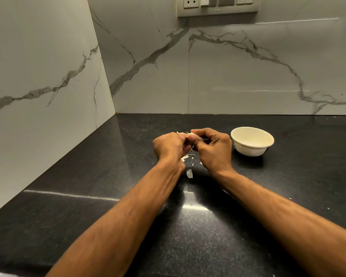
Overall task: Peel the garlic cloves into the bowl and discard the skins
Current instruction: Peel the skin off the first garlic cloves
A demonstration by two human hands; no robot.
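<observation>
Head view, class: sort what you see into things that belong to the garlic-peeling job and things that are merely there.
Part of the job:
garlic clove, pinched by left hand and right hand
white bowl
skin scraps on the countertop

Merely there:
switch panel
marble wall

Both bare forearms reach far into the scene, converging. The left hand point(169, 146) and right hand point(213, 147) meet, fingers curled, fingertips pinching together.

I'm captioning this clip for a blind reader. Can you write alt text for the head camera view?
Two bare hands, left hand and right hand, pinch a garlic clove between them above a black granite counter, with skin scraps lying below. An off-white bowl sits right of the hands, before a marble-patterned wall.
</observation>
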